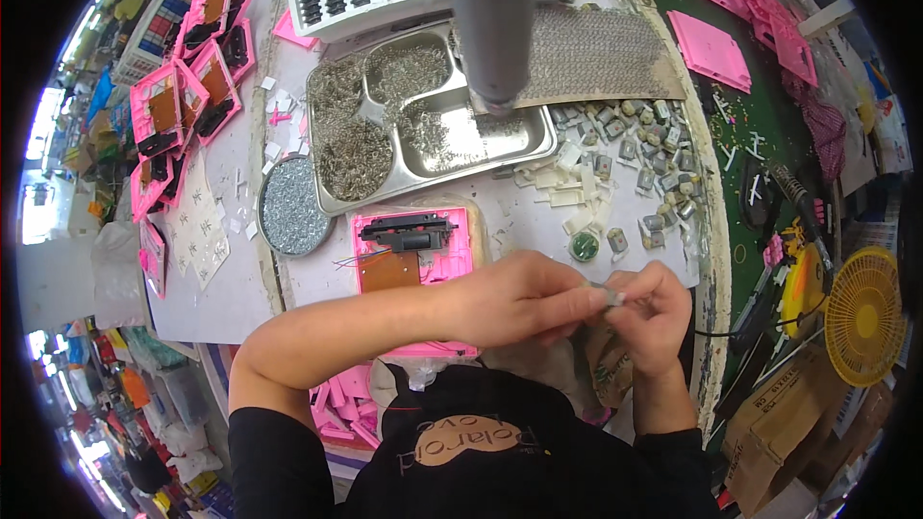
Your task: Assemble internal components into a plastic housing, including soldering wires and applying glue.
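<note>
Above the near right part of the table, both hands meet at the fingertips. My left hand [529,300] reaches across from the left and pinches a small grey motor [611,297], mostly covered by the fingers. On its other side, my right hand [654,312] has thumb and forefinger closed on the same motor. Beyond the hands lie several similar small motors [663,178] and a round green-topped piece [584,246]. Under my left forearm is a pink plastic casing [447,264] with a black mechanism [409,233] and a brown board [389,272].
A divided steel tray [332,194] holds small metal springs; a round dish [288,207] of grey bits stands beside it. Pink casings [159,106] are stacked at left. A grey post [495,29] hangs over the tray. A yellow fan guard [865,317] is at right.
</note>
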### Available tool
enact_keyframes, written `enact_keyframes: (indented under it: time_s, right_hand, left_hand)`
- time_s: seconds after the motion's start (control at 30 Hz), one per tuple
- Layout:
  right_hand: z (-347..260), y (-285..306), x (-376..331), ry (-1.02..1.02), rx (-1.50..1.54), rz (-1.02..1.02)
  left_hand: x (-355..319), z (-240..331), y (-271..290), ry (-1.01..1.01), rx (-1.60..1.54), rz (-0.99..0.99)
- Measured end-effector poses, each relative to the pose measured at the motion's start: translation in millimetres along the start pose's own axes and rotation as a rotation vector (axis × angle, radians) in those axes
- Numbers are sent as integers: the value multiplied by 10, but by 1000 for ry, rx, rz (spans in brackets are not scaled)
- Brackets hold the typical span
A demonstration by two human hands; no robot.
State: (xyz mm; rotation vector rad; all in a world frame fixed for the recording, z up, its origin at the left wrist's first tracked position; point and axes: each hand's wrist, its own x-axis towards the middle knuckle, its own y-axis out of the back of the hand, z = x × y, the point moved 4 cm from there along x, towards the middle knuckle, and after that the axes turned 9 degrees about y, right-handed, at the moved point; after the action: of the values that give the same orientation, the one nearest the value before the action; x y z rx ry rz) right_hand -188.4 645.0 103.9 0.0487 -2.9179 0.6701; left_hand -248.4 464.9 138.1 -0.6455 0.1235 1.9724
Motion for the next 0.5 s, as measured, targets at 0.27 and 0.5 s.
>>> enact_keyframes:
  time_s: [0.27,0.5]
  right_hand:
    - [106,493,-45,-226,460,81]
    - [199,428,15,-274,421,8]
  left_hand:
    - [-163,-44,1488,-72,677,962]
    - [103,85,1815,-203,786,1154]
